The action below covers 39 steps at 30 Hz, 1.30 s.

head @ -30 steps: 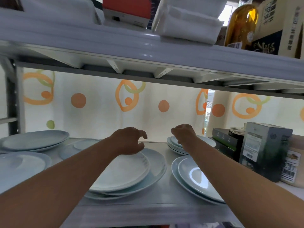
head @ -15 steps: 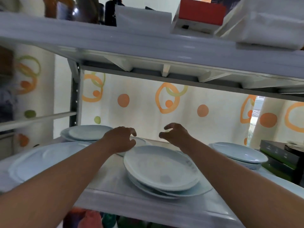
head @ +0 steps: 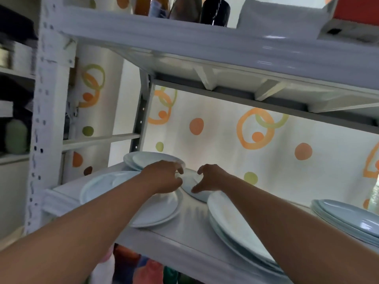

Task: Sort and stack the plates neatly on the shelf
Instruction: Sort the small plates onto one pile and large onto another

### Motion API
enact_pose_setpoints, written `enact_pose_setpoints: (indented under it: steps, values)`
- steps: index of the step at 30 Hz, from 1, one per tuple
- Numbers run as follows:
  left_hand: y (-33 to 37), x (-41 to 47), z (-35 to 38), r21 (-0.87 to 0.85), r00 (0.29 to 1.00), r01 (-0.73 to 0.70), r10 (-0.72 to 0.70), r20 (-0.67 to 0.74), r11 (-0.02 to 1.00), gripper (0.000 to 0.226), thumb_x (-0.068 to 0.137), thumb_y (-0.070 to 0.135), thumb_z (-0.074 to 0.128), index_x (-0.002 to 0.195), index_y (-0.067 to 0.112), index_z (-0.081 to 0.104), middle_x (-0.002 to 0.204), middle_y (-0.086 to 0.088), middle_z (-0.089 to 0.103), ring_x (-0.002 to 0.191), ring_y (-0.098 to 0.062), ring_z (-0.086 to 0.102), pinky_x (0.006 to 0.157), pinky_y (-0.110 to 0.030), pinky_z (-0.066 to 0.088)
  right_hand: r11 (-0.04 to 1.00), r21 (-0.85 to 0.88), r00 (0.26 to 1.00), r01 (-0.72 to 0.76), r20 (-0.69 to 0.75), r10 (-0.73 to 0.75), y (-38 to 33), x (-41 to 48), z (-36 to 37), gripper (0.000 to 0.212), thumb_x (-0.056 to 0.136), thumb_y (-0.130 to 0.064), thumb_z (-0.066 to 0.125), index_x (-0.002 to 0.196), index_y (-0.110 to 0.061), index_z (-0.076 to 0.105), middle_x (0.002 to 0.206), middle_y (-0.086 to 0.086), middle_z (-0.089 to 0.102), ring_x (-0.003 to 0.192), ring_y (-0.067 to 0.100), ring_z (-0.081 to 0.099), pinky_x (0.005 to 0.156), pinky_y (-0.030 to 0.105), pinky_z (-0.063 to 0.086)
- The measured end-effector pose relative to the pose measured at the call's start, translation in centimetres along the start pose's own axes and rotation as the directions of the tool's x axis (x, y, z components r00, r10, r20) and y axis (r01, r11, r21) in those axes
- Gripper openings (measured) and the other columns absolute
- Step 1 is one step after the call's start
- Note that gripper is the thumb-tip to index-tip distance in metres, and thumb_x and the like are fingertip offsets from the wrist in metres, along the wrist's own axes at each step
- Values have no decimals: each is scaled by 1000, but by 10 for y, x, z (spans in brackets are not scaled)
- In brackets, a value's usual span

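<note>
Pale blue-white plates lie in several groups on the white shelf (head: 184,228). A small plate (head: 194,186) sits toward the back, between my two hands. My left hand (head: 164,177) hovers at its left edge with fingers curled and apart. My right hand (head: 211,178) is at its right edge, thumb and fingers spread around the rim. A back-left stack (head: 147,159) lies behind my left hand. A large plate (head: 158,210) lies under my left forearm, a stack (head: 235,228) under my right forearm, and another stack (head: 346,218) at the far right.
The upper shelf (head: 205,42) hangs low overhead, carrying bottles and boxes. A white perforated post (head: 47,124) stands at the left. A curtain with orange and green circles (head: 256,130) backs the shelf. Coloured items show below the shelf.
The view has swung left and closer. Both hands have moved deeper into the shelf and now flank the small back plate.
</note>
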State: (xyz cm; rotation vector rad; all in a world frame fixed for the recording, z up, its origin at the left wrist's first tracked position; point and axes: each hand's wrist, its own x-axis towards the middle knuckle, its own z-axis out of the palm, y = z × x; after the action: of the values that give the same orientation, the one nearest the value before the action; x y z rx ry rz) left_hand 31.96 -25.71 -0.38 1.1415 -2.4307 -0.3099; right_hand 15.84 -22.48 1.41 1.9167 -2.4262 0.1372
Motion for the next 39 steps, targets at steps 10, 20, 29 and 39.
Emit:
enact_pose_setpoints:
  steps: [10,20,29,39]
  values:
    - [-17,0,4,-52,1000,-22,22,-7,998,39,86,27,49,125,29,56,127,-1,62,111,-19,57,97,-37,47,894,-419,970,157,236,-60,-23,25,22,78,78,-31,74,143,-12,36,141,10,46,128,24,45,104,32,38]
    - [-13,0,4,-30,999,-39,38,-29,999,39,87,27,49,126,28,55,129,-2,60,114,-20,56,96,-35,46,923,-365,981,121,185,-55,-23,26,22,72,76,-37,74,137,-13,44,134,9,51,122,25,49,99,32,43]
    - [-8,0,4,-18,998,-44,43,-55,999,38,87,27,49,124,27,55,124,-3,62,110,-21,57,94,-36,47,882,-458,992,110,107,-68,-20,26,28,58,77,-29,73,128,-11,50,123,11,59,111,26,57,90,31,47]
    - [-3,-1,3,-4,997,-50,49,-61,999,39,87,27,49,126,28,55,126,-2,62,112,-20,57,96,-38,47,923,-384,985,-28,-169,-41,-11,29,30,37,89,-10,49,125,-15,50,120,10,56,116,31,52,91,38,46]
